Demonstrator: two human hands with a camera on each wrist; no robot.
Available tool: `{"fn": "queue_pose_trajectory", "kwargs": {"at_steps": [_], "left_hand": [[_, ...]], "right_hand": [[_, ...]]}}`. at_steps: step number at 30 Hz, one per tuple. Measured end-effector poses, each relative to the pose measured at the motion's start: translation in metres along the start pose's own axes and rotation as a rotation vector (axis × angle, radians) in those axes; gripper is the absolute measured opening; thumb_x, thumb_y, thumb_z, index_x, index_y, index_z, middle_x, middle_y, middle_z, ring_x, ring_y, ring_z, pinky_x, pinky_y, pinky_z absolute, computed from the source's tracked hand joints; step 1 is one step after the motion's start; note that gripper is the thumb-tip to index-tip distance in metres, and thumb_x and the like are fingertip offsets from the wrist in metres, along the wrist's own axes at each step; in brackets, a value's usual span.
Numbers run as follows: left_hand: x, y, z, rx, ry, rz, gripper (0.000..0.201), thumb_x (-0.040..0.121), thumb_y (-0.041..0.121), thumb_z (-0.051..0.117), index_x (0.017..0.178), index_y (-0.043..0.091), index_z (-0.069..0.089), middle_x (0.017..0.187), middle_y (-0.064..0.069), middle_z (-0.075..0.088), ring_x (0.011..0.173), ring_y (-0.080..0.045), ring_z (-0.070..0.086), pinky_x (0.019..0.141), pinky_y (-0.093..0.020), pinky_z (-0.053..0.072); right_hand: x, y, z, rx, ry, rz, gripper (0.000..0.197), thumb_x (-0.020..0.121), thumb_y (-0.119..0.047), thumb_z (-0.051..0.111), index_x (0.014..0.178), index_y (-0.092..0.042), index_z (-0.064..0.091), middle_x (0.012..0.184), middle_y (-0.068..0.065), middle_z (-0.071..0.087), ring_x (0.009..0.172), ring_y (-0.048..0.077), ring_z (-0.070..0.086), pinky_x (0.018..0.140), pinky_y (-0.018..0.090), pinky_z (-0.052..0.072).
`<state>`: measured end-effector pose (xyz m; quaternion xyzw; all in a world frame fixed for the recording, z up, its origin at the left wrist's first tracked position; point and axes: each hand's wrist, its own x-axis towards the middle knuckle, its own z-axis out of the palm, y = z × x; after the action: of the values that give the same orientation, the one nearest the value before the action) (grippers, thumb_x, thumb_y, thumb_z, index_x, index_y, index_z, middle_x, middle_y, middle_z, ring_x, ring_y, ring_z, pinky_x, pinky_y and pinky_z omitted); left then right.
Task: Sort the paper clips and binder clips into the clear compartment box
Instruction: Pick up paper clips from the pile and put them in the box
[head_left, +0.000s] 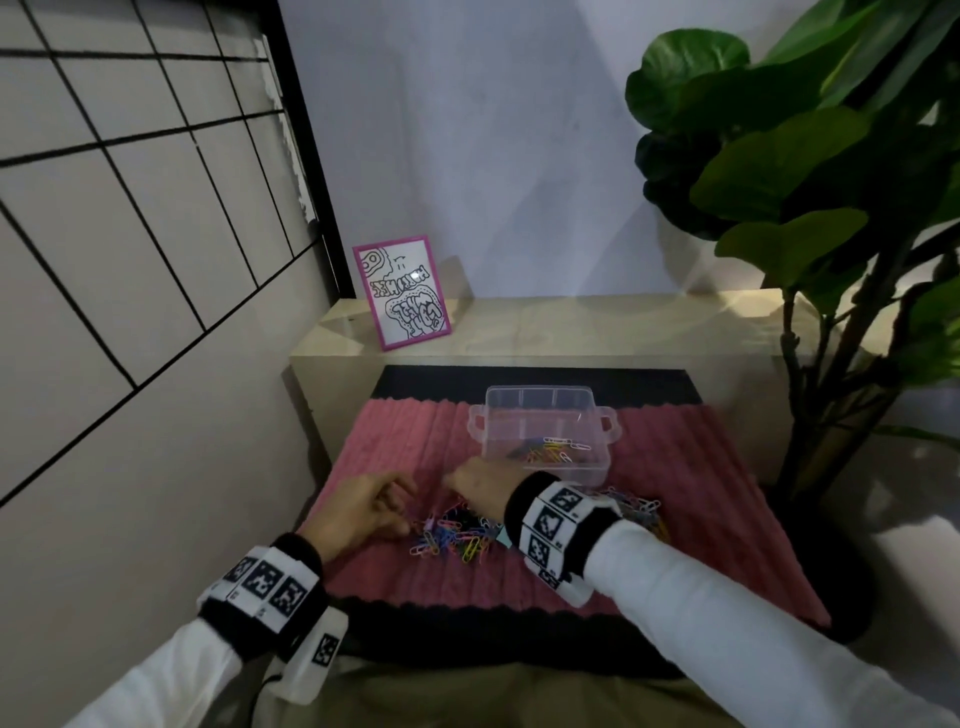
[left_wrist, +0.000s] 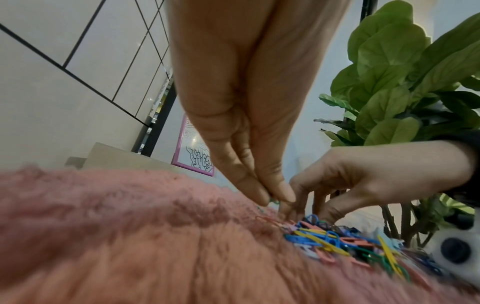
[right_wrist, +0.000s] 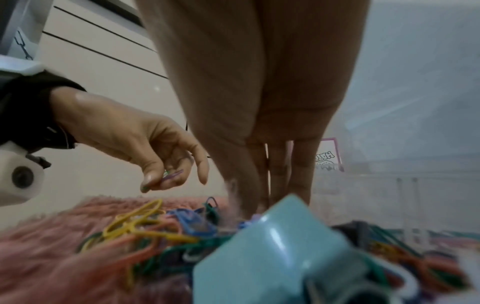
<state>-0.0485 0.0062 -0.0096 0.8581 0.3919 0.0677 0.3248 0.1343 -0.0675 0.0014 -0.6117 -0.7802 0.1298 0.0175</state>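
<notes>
Head view shows the left hand (head_left: 363, 512) at the near-left edge of the pile (head_left: 457, 535); the right wrist view shows its thumb and fingers pinching a few paper clips (right_wrist: 170, 176) just above the pink mat (head_left: 415, 447). The right hand (head_left: 480, 491) reaches into the pile's far side, fingers curled down among the clips; whether it has hold of any I cannot tell. A pale blue binder clip (right_wrist: 280, 253) lies in the pile beside the right wrist. Just beyond the hands stands the box (head_left: 543, 434), lid off, with a small cluster of paper clips in one near compartment; its other compartments look empty. By my reckoning the sorting is at an early stage: most clips are still on the mat, and no binder clip appears to be boxed yet.
</notes>
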Motion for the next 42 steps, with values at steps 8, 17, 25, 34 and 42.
{"fn": "queue_pose_trajectory", "kwargs": {"at_steps": [8, 17, 25, 34, 42], "left_hand": [[0.004, 0.01, -0.011, -0.065, 0.078, 0.051, 0.034, 0.064, 0.004, 0.079, 0.069, 0.029, 0.056, 0.057, 0.015, 0.063, 0.057, 0.011, 0.059, 0.061, -0.006, 0.043], [0.038, 0.068, -0.04, -0.158, 0.099, 0.2, 0.013, 0.076, 0.008, 0.07, 0.075, 0.02, 0.067, 0.061, 0.013, 0.067, 0.055, 0.007, 0.061, 0.059, -0.004, 0.047], [0.088, 0.108, -0.004, -0.174, -0.024, 0.204, 0.026, 0.086, 0.021, 0.06, 0.098, -0.001, 0.067, 0.084, -0.01, 0.07, 0.065, -0.006, 0.066, 0.066, -0.015, 0.056], [0.078, 0.051, -0.019, -0.082, 0.072, 0.132, 0.025, 0.089, -0.001, 0.049, 0.103, 0.01, 0.065, 0.094, -0.004, 0.067, 0.062, 0.004, 0.062, 0.057, -0.006, 0.049], [0.058, 0.012, -0.025, 0.212, -0.045, 0.097, 0.026, 0.085, 0.0, 0.055, 0.108, 0.006, 0.066, 0.106, -0.006, 0.069, 0.078, 0.005, 0.063, 0.063, -0.001, 0.038]], "right_hand": [[-0.006, 0.003, -0.005, -0.02, 0.027, 0.046, 0.021, 0.087, 0.004, 0.045, 0.102, -0.001, 0.059, 0.105, 0.018, 0.062, 0.099, 0.032, 0.059, 0.083, 0.044, 0.051], [-0.05, 0.036, -0.021, 0.72, 0.479, 0.257, 0.006, 0.083, -0.003, 0.062, 0.088, -0.003, 0.064, 0.081, 0.005, 0.064, 0.063, 0.01, 0.06, 0.062, 0.017, 0.052], [-0.083, 0.06, -0.02, 1.105, 0.516, 0.374, 0.011, 0.078, 0.006, 0.065, 0.077, -0.002, 0.057, 0.07, 0.007, 0.058, 0.05, 0.01, 0.063, 0.052, 0.022, 0.056], [-0.09, 0.075, -0.016, 1.127, 0.493, 0.437, 0.018, 0.079, 0.005, 0.064, 0.07, -0.009, 0.06, 0.059, -0.003, 0.065, 0.059, 0.018, 0.064, 0.061, 0.033, 0.058], [-0.058, 0.08, -0.051, 0.713, 0.538, 0.428, 0.01, 0.08, -0.003, 0.067, 0.077, -0.012, 0.062, 0.082, 0.015, 0.067, 0.067, 0.023, 0.063, 0.07, 0.034, 0.058]]}}
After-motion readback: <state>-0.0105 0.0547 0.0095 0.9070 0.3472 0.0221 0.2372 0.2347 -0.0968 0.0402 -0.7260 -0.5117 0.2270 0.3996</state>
